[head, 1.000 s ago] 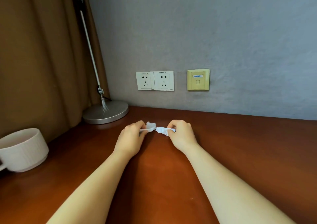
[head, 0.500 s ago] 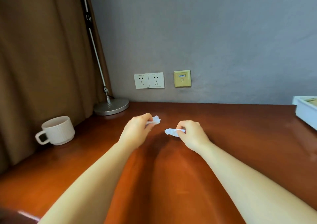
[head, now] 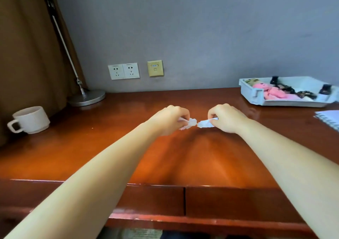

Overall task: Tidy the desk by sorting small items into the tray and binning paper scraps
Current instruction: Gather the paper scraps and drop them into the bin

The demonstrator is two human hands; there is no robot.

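Left hand (head: 170, 121): fingers curled, pinching a white paper scrap (head: 189, 123). Right hand (head: 227, 118): fingers curled, pinching a second white scrap (head: 205, 123). Both are held just above the middle of the desk (head: 110, 147). The inner ends of the scraps meet or nearly meet; whether they are joined cannot be told.

Tray (head: 246, 92): far right, against the wall, well apart from the hands. It holds a pink soft toy (head: 273, 92) and several small dark items, too blurred to identify.

Spiral notebook (head: 328, 118): right edge, nearer than the tray, partly out of view.

White mug (head: 30, 119): far left, upright, handle to the left.

Lamp base (head: 88, 97): far left corner, beside a brown curtain (head: 27, 55).

Nothing lies on the desk between the hands and the tray.
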